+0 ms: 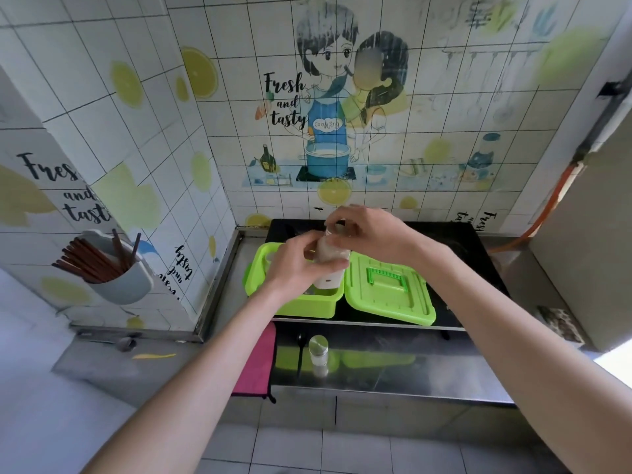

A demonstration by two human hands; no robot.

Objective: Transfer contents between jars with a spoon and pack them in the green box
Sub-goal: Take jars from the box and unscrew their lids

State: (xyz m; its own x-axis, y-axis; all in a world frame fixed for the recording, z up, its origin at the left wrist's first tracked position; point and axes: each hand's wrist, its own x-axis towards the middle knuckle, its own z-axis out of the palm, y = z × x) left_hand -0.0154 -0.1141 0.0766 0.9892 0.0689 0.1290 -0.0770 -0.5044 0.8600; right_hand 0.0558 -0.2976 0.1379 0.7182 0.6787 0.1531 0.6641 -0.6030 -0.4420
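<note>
My left hand (301, 261) grips the body of a clear jar (330, 268) with pale contents, held upright over the open green box (301, 306). My right hand (369, 234) curls over the jar's top, fingers around its lid. The box's green lid (390, 292) with a handle lies flat to the right of the box. A second small jar (318, 352) with a metal cap stands on the steel counter near the front edge. A dark spoon (300, 350) lies just left of that jar. Something pale sits inside the box, mostly hidden by my left hand.
A pink cloth (260, 364) hangs over the counter's front left. A black stove top (427, 241) lies behind the box and lid. A grey wall holder (119, 278) with brown chopsticks hangs at the left. An orange hose (547, 206) runs down at the right.
</note>
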